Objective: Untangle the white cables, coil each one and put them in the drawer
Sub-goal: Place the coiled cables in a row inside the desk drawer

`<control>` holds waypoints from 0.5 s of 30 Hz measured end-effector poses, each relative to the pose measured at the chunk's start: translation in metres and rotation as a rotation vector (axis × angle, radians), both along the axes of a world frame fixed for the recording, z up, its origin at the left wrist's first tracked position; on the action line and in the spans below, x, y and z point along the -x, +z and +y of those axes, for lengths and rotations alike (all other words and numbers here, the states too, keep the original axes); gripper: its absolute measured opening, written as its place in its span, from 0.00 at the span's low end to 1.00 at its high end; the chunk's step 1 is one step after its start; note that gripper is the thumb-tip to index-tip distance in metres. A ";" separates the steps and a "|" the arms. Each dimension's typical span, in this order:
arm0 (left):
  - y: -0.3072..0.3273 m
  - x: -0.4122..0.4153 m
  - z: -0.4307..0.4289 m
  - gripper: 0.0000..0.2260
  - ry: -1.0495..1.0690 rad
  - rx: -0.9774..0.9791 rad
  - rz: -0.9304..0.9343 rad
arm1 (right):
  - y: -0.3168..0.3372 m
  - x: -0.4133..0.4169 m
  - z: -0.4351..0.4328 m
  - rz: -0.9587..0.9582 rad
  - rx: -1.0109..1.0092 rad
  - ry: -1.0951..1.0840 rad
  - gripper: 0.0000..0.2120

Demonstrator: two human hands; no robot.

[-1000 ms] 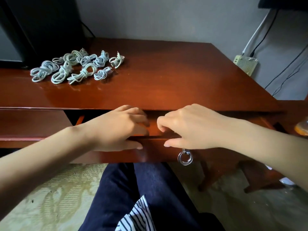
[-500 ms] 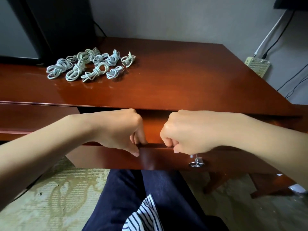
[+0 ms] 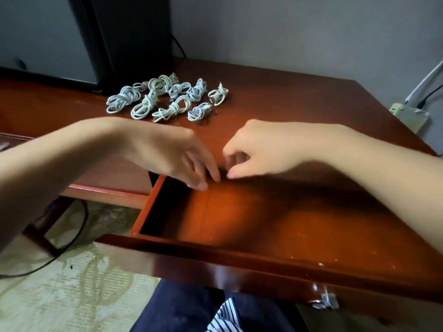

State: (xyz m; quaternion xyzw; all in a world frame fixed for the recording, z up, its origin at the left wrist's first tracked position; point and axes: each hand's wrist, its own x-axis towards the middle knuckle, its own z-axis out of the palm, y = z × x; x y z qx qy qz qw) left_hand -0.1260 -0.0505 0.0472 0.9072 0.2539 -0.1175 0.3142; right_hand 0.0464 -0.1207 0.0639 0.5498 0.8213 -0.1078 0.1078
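Observation:
Several coiled white cables lie in a cluster on the red-brown desk top, at the back left. The drawer under the desk stands pulled out, and its orange-brown floor shows nothing in it. My left hand and my right hand hover side by side above the desk's front edge, over the drawer's back. Both hold nothing, their fingers loosely bent and pointing down. Motion blurs both hands.
A black monitor stands behind the cables. A metal ring pull hangs on the drawer front. A power strip with cords lies at the right edge. A black cord runs over the floor mat on the left.
Both hands gripped the drawer's front edge and pulled it out toward me. They have since let go and risen above the desk edge, and the drawer now stands wide out.

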 end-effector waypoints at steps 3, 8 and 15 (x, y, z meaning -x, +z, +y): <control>0.002 0.014 0.036 0.08 0.181 -0.248 -0.068 | 0.001 -0.008 0.042 0.025 -0.223 -0.081 0.07; -0.025 0.020 0.083 0.14 0.454 -0.516 -0.190 | -0.022 -0.021 0.106 0.028 -0.414 -0.203 0.15; -0.035 -0.021 0.112 0.22 0.609 -0.710 -0.076 | -0.061 -0.009 0.156 0.029 -0.573 -0.081 0.21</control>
